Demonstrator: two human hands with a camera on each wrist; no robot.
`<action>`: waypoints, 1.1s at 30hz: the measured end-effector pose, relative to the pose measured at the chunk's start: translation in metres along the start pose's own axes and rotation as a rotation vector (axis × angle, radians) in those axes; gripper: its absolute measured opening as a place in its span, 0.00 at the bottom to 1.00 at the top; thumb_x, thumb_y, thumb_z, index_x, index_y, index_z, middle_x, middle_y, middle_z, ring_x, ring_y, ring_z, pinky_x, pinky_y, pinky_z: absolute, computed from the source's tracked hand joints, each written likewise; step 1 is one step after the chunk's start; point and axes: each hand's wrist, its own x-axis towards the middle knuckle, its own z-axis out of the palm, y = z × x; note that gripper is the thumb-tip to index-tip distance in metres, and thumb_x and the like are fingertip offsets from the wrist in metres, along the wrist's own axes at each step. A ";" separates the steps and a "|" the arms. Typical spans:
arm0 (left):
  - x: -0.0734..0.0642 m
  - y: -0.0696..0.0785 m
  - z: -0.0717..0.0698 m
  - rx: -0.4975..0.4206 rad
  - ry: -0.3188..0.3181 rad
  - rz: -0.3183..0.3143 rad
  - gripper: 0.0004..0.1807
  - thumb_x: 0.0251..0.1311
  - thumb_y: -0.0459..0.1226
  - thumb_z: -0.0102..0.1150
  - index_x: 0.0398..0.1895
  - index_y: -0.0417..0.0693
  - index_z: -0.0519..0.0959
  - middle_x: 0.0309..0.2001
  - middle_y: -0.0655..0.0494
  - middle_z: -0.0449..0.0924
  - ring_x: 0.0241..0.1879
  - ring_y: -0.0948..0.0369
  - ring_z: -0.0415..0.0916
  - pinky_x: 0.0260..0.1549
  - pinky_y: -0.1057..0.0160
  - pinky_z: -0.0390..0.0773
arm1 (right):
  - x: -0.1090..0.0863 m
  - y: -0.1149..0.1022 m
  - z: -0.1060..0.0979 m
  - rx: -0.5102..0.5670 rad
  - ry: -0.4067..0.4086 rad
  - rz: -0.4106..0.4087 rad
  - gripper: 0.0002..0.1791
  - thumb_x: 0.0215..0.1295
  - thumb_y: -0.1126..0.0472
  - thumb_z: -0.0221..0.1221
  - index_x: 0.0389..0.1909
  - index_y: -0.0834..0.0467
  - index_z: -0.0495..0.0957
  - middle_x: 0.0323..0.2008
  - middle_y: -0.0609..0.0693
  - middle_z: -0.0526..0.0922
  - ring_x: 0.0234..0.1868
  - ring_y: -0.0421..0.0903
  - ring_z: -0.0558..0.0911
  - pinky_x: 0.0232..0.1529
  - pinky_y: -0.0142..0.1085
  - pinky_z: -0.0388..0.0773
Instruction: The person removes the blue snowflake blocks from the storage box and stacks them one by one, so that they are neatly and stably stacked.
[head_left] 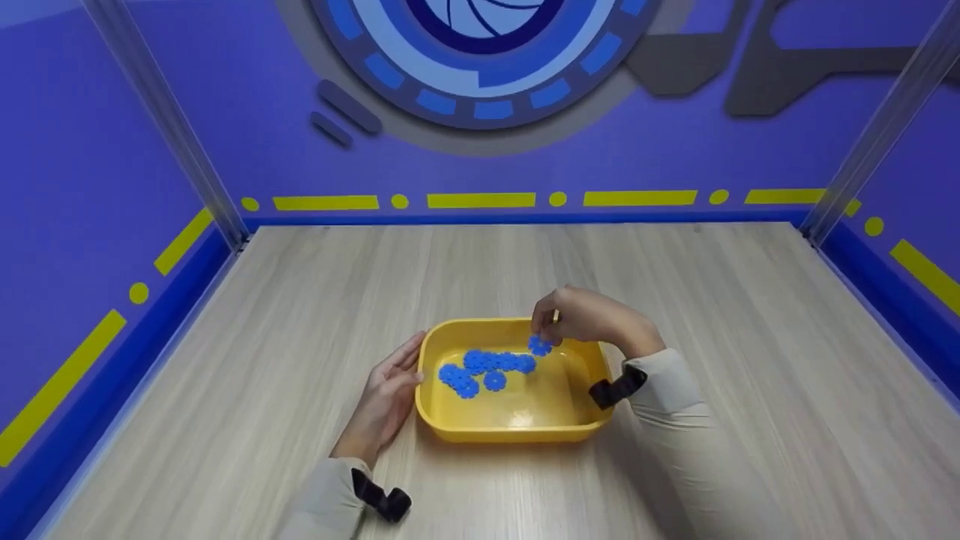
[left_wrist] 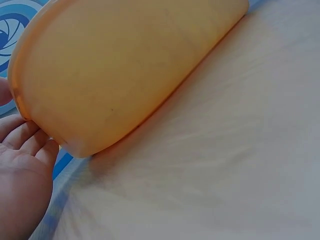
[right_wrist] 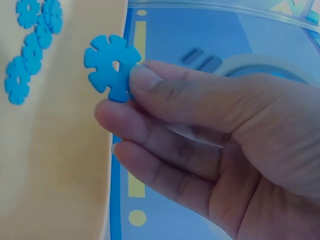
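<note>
A yellow plastic basin (head_left: 517, 433) stands on the table. My left hand (head_left: 386, 397) holds its left end, fingers along the outer wall and thumb at the rim; in the left wrist view, fingertips of the left hand (left_wrist: 25, 165) meet the basin's wall (left_wrist: 120, 75). Above the far right part of the basin, my right hand (head_left: 581, 315) pinches a blue snowflake disc (right_wrist: 107, 60) between thumb and index finger. This notched disc has a small hole in its middle. Several more blue snowflake discs (head_left: 495, 361) lie overlapping in the basin's left and middle part.
The wooden table (head_left: 300, 300) spreads around the basin. Blue-purple panels with yellow marks (head_left: 480, 200) enclose its back and sides, with clear posts (head_left: 169, 120) in the back corners. A black wrist strap (head_left: 619, 386) sits on the right sleeve, another (head_left: 381, 496) on the left.
</note>
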 end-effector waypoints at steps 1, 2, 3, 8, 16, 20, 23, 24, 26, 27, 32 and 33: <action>0.000 0.000 0.000 0.002 0.002 0.001 0.38 0.56 0.22 0.47 0.73 0.34 0.53 0.75 0.42 0.50 0.74 0.50 0.49 0.68 0.61 0.62 | -0.002 0.002 -0.001 0.013 0.008 0.001 0.07 0.59 0.69 0.62 0.35 0.56 0.85 0.33 0.46 0.86 0.31 0.41 0.80 0.40 0.36 0.83; 0.000 0.000 0.000 -0.001 0.007 0.000 0.38 0.55 0.22 0.47 0.73 0.34 0.53 0.75 0.42 0.50 0.74 0.50 0.49 0.67 0.61 0.62 | -0.003 0.005 -0.002 0.025 0.015 -0.001 0.07 0.59 0.69 0.62 0.36 0.56 0.85 0.33 0.47 0.86 0.31 0.42 0.81 0.40 0.36 0.83; 0.000 0.000 0.000 -0.004 0.010 0.001 0.38 0.55 0.22 0.47 0.73 0.34 0.53 0.75 0.42 0.50 0.74 0.50 0.49 0.67 0.61 0.62 | -0.004 0.007 -0.004 0.032 0.022 -0.005 0.07 0.60 0.68 0.62 0.36 0.56 0.85 0.33 0.47 0.86 0.32 0.42 0.81 0.40 0.37 0.84; 0.000 0.003 0.000 -0.017 0.018 0.011 0.37 0.56 0.21 0.46 0.73 0.34 0.53 0.75 0.42 0.50 0.74 0.50 0.49 0.68 0.60 0.61 | -0.010 0.017 -0.011 0.054 0.062 -0.005 0.06 0.62 0.68 0.60 0.36 0.57 0.85 0.32 0.49 0.86 0.32 0.47 0.83 0.39 0.37 0.83; 0.000 0.001 0.001 0.011 0.020 -0.007 0.38 0.56 0.23 0.47 0.73 0.35 0.53 0.76 0.44 0.50 0.74 0.52 0.49 0.67 0.62 0.62 | -0.025 0.044 -0.013 0.106 0.152 0.051 0.07 0.63 0.68 0.59 0.37 0.58 0.85 0.33 0.52 0.86 0.33 0.49 0.84 0.38 0.38 0.84; 0.000 0.000 0.003 0.001 0.026 -0.009 0.38 0.56 0.22 0.47 0.73 0.35 0.54 0.75 0.44 0.50 0.74 0.52 0.49 0.67 0.63 0.63 | -0.031 0.057 -0.013 0.142 0.205 0.094 0.07 0.63 0.67 0.59 0.38 0.59 0.84 0.33 0.53 0.85 0.32 0.48 0.83 0.39 0.40 0.84; 0.000 0.000 0.004 -0.004 0.016 -0.003 0.38 0.56 0.22 0.46 0.73 0.34 0.54 0.75 0.43 0.50 0.74 0.52 0.49 0.66 0.64 0.63 | -0.036 0.066 -0.013 0.159 0.251 0.114 0.07 0.63 0.68 0.59 0.38 0.60 0.84 0.33 0.53 0.85 0.32 0.49 0.83 0.38 0.40 0.83; 0.000 0.000 0.004 -0.003 0.013 -0.003 0.38 0.56 0.22 0.46 0.73 0.34 0.53 0.75 0.43 0.50 0.74 0.52 0.49 0.66 0.65 0.63 | -0.037 0.069 -0.012 0.161 0.265 0.121 0.07 0.63 0.68 0.59 0.38 0.60 0.84 0.33 0.54 0.85 0.32 0.49 0.83 0.38 0.40 0.83; -0.001 0.000 0.004 -0.007 0.010 -0.003 0.38 0.56 0.22 0.46 0.73 0.34 0.53 0.75 0.43 0.49 0.74 0.51 0.49 0.66 0.65 0.64 | -0.040 0.074 -0.011 0.171 0.291 0.133 0.07 0.62 0.68 0.59 0.38 0.60 0.84 0.34 0.54 0.85 0.32 0.49 0.83 0.38 0.40 0.83; -0.001 0.000 0.004 -0.011 0.010 -0.003 0.37 0.56 0.22 0.46 0.73 0.34 0.53 0.75 0.43 0.49 0.74 0.51 0.49 0.65 0.66 0.64 | -0.041 0.077 -0.010 0.180 0.300 0.142 0.07 0.62 0.68 0.59 0.38 0.60 0.84 0.34 0.55 0.85 0.32 0.49 0.83 0.38 0.40 0.83; -0.001 0.000 0.003 -0.017 0.006 0.002 0.37 0.56 0.21 0.45 0.73 0.33 0.52 0.75 0.42 0.49 0.74 0.51 0.48 0.66 0.65 0.64 | -0.049 0.091 -0.005 0.219 0.334 0.186 0.07 0.62 0.68 0.60 0.39 0.61 0.84 0.36 0.56 0.85 0.32 0.48 0.83 0.38 0.41 0.84; -0.002 0.000 0.002 -0.017 0.005 0.002 0.37 0.57 0.21 0.45 0.73 0.33 0.52 0.76 0.42 0.48 0.75 0.51 0.48 0.66 0.64 0.64 | -0.050 0.094 -0.004 0.223 0.336 0.192 0.07 0.62 0.68 0.59 0.39 0.61 0.83 0.36 0.56 0.85 0.33 0.48 0.83 0.38 0.40 0.84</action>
